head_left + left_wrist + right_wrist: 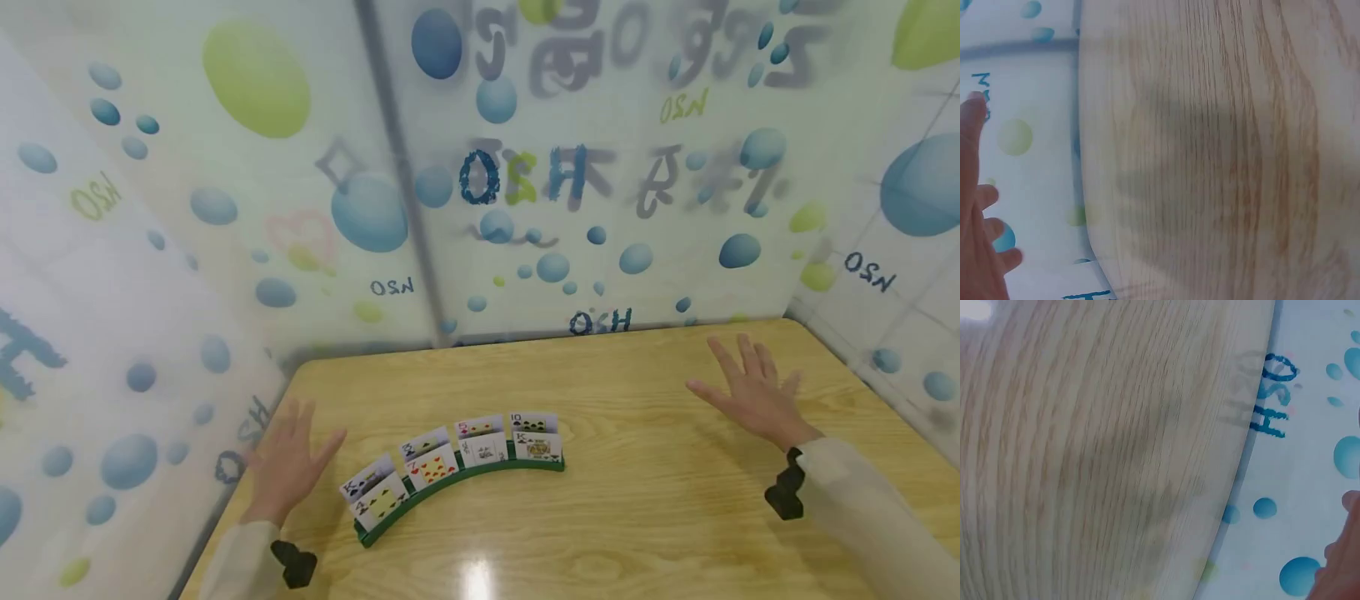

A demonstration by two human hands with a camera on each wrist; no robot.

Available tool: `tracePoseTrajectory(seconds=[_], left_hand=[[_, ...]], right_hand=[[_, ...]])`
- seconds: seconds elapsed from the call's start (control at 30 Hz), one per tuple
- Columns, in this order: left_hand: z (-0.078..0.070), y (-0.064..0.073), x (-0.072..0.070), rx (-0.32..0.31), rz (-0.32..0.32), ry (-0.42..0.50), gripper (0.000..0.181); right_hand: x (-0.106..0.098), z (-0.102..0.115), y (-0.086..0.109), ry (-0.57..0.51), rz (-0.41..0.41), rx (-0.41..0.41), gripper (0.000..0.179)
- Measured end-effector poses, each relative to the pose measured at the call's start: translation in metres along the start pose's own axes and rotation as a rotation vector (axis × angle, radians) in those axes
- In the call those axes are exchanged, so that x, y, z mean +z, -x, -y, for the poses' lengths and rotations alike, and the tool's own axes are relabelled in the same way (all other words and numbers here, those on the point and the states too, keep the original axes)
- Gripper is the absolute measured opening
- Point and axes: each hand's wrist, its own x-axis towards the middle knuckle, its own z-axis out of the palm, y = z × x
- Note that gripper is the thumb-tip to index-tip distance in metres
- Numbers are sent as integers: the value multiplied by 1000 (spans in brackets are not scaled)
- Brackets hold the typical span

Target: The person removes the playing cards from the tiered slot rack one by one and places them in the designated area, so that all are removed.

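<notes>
A curved green card holder (472, 472) stands on the wooden table, with playing cards in a front and a back row. In front are a four of spades (380, 502), a seven of hearts (432, 468), a card with a small dark figure (483, 450) and a king (537, 447). Behind them, the upper parts of a king (367, 478), a five (480, 427) and a ten (533, 422) show, among others. My left hand (288, 467) hovers left of the holder, fingers spread, holding nothing. Far to the right, my right hand (753, 400) is likewise spread, with nothing in it.
The wooden table (660, 517) reaches back to a curtain-like wall (645, 208) printed with blue and green bubbles. Similar panels stand at left and right. A dark band (786, 487) sits on the right wrist, another (294, 564) on the left.
</notes>
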Motion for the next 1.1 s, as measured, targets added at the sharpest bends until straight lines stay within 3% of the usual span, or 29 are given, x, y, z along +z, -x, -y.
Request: tracePoseTrajectory(seconds=[0.17, 0.27, 0.5, 0.77, 1.0, 1.1], left_hand=[[-3, 16, -3, -13, 111, 166, 72], [-4, 30, -2, -41, 130, 286, 57], [-5, 59, 6, -128, 147, 450, 31], [-11, 82, 17, -203, 227, 595, 30], [-10, 90, 19, -188, 389, 689, 36], [-14, 93, 20, -217, 413, 700, 37]], right_hand=[[8, 18, 5, -40, -68, -137, 78], [12, 36, 8, -125, -35, -193, 66], [34, 77, 14, -303, 80, -219, 40], [61, 110, 14, -417, 143, -308, 32], [75, 126, 14, -455, 176, -350, 26], [79, 131, 14, -463, 185, -355, 24]])
